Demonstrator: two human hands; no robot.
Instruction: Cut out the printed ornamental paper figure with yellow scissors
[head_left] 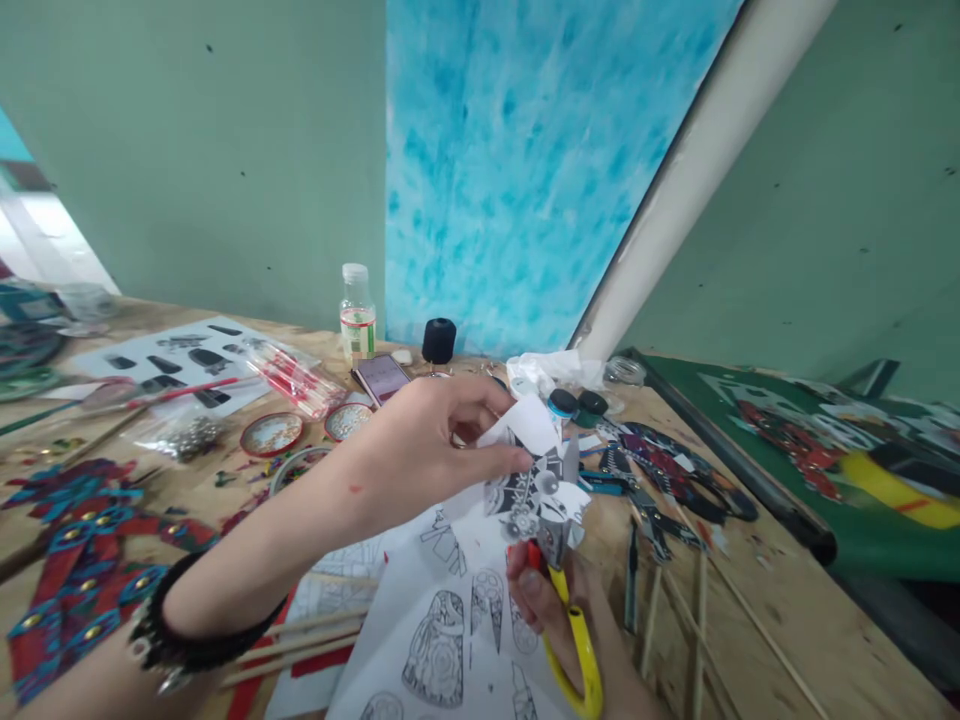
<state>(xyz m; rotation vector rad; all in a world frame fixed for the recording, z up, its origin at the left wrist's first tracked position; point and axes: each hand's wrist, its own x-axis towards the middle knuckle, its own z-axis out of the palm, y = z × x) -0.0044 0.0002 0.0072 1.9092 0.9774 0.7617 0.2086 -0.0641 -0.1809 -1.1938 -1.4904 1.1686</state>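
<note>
My left hand (pixel 420 440) reaches across from the left and pinches a small black-and-white printed paper piece (pixel 536 480) between thumb and fingers. Below it my right hand (pixel 559 610) is closed round yellow-handled scissors (pixel 574 625), whose blades (pixel 555 530) point up into the paper piece. A black beaded bracelet (pixel 191 630) circles my left wrist. Under both hands lies a white sheet printed with ornamental figures (pixel 442 620).
The wooden table (pixel 757 610) carries thin wooden sticks (pixel 701 620), coloured puppet parts (pixel 71 550), round tins (pixel 271 433), a plastic bottle (pixel 358 315), a phone (pixel 382 378), a black thread spool (pixel 439 340), pliers (pixel 652 520) and a green board (pixel 825 450) at the right.
</note>
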